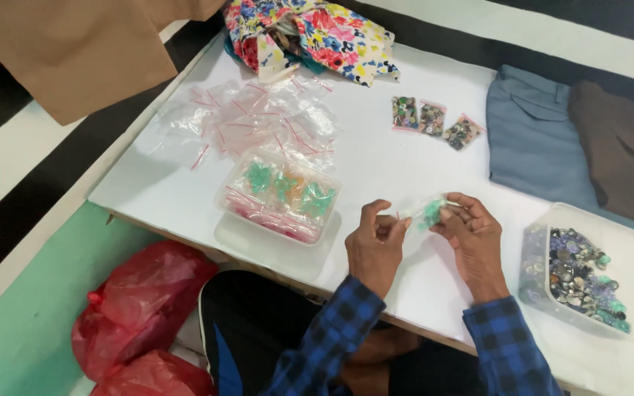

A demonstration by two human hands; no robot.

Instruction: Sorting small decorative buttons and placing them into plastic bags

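Observation:
My left hand (374,246) and my right hand (472,238) hold between them a small clear plastic bag (427,213) with green buttons inside, just above the white table (376,158). The left fingers pinch the bag's left end and the right fingers grip its right side. A clear plastic box (279,196) with filled small bags of green and orange pieces stands to the left of my hands. To the right stands another clear box (610,268) with several loose dark and green buttons.
A heap of empty small zip bags (254,121) lies at the back left. Three filled small bags (434,121) lie behind my hands. Flowered cloth (317,33), folded blue trousers (533,136) and brown cloth (625,150) lie at the back. Red plastic bags (144,308) sit on the floor.

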